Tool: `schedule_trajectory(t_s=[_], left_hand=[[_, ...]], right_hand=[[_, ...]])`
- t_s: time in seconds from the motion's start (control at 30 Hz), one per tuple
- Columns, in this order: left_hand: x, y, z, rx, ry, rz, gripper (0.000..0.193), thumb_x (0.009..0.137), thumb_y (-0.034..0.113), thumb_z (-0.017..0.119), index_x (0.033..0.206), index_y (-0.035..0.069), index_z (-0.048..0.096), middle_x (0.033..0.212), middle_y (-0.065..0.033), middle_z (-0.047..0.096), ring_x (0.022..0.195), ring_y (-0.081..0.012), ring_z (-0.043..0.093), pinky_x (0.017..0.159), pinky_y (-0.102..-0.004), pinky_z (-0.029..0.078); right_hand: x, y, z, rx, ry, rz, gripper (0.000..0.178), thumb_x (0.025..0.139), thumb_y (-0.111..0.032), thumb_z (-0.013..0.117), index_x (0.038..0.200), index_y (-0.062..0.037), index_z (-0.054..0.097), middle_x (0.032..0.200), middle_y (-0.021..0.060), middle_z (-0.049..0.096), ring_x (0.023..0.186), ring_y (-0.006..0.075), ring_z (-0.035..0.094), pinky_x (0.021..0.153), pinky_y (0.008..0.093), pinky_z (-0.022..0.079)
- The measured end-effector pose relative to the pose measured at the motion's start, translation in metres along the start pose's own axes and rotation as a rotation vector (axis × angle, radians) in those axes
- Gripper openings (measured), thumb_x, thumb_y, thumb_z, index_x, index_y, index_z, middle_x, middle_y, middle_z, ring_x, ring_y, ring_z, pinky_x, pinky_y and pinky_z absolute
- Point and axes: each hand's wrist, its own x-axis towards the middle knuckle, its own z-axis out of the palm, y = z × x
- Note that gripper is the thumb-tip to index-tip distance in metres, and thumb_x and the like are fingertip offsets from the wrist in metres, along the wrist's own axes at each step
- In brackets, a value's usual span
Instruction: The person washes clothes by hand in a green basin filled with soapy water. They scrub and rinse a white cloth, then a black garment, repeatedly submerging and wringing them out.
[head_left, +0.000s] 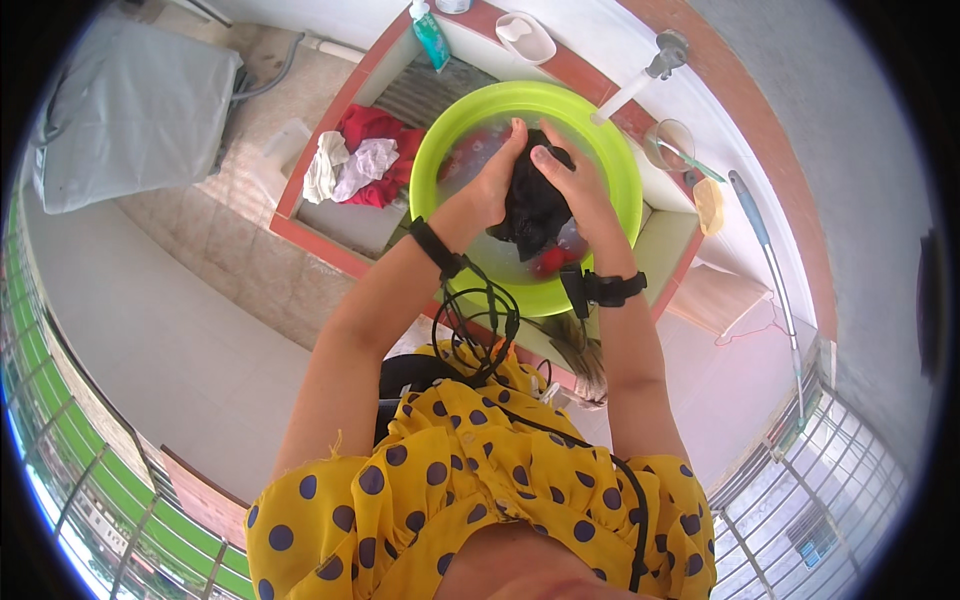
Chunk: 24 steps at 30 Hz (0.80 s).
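Over a lime-green basin (426, 150) of cloudy water, a bunched black cloth (535, 205) is held between my two hands. My left hand (498, 178) closes on its left side, fingers pointing away from me. On the other side my right hand (580, 190) grips it, the thumb lying over the top. The cloth's lower end hangs toward the water. Something red (553, 262) shows in the water below it, too little visible to name. Dark bands with cables circle both my wrists.
The basin stands in a red-edged tiled sink (345, 258). Red and white clothes (375, 160) lie to its left. A green pump bottle (430, 38), a white soap dish (525, 38) and a tap (640, 82) are behind. At right stand a clear cup (670, 143) and a long-handled tool (765, 240).
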Motion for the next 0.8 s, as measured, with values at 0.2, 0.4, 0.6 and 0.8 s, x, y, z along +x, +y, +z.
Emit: schedule_trajectory(t_s=[0.2,0.4,0.6,0.8], left_hand=[[0.002,0.0,-0.002,0.028,-0.074,-0.062,0.053,0.091,0.062,0.051,0.116,0.016,0.06,0.104,-0.0043,0.065,0.095,-0.0182,0.064,0.079,-0.0352,0.054],[-0.008,0.003,0.019,-0.049,-0.055,-0.002,0.048,0.091,0.056,0.056,0.109,0.011,0.061,0.102,-0.0052,0.067,0.09,-0.0195,0.065,0.076,-0.0344,0.055],[-0.018,-0.01,-0.001,0.286,-0.325,0.574,0.047,0.089,0.01,0.066,0.132,0.007,0.05,0.12,-0.0068,0.062,0.105,-0.0169,0.063,0.089,-0.0334,0.054],[-0.005,-0.012,0.005,0.274,-0.236,0.432,0.023,0.095,0.016,0.056,0.116,0.008,0.058,0.1,-0.0033,0.064,0.088,-0.012,0.063,0.076,-0.0276,0.052]], right_hand=[[0.0,0.014,0.017,-0.117,0.381,-0.367,0.011,0.085,-0.013,0.067,0.086,-0.0022,0.071,0.085,0.0079,0.067,0.078,0.0182,0.062,0.073,0.0326,0.048],[0.002,0.004,0.001,-0.267,0.338,-0.317,0.028,0.087,-0.024,0.067,0.098,0.0013,0.066,0.104,0.015,0.065,0.092,0.025,0.061,0.083,0.0356,0.047],[-0.041,-0.033,0.047,-0.651,0.331,-0.751,0.05,0.082,-0.028,0.073,0.118,0.0013,0.056,0.128,0.0188,0.053,0.113,0.0355,0.053,0.098,0.0445,0.041],[-0.02,0.007,0.035,-0.328,0.517,-0.68,0.021,0.079,-0.011,0.07,0.092,0.0,0.059,0.107,0.0166,0.06,0.094,0.0306,0.057,0.081,0.0381,0.047]])
